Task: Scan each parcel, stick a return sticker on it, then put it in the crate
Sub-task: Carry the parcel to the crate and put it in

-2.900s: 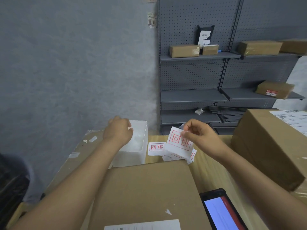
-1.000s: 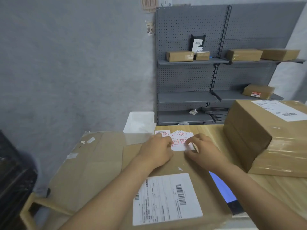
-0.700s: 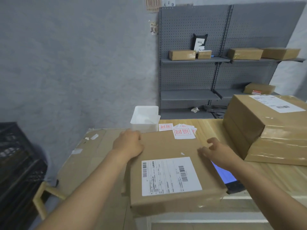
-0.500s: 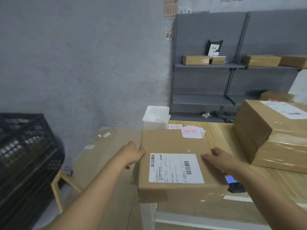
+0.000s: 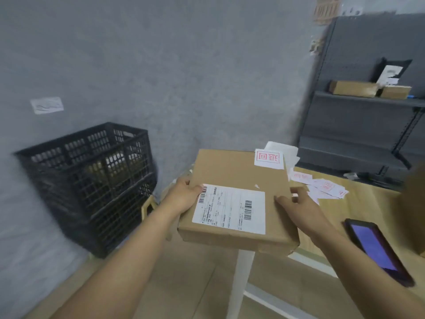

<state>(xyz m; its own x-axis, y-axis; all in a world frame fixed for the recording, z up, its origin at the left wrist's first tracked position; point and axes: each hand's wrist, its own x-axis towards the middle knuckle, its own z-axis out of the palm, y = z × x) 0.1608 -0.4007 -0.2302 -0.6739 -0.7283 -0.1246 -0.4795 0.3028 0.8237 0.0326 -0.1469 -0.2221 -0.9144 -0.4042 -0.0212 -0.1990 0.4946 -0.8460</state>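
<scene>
Both arms out, my left hand [image 5: 184, 194] and right hand [image 5: 296, 203] with fingers clamped on the parcel's [image 5: 236, 180] side edges, parcel held off the tabletop [image 5: 358, 203], sticker [image 5: 268, 159] on top, crate [image 5: 92, 180] to the left.

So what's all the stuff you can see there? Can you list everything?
parcel: one, brown, held up in both hands, off the table
label: one, white with barcodes, on the parcel's top
sticker: one, white with red print, on the parcel's far corner
loose stickers: a small pile, white and red, on the table
table: one, light wood, at right
phone: one, black with lit screen, on the table
crate: one, black, on the floor by the wall at left
shelves: grey, far right
boxes: two, brown, on a shelf
left hand: on the parcel's left edge
right hand: on the parcel's right edge
</scene>
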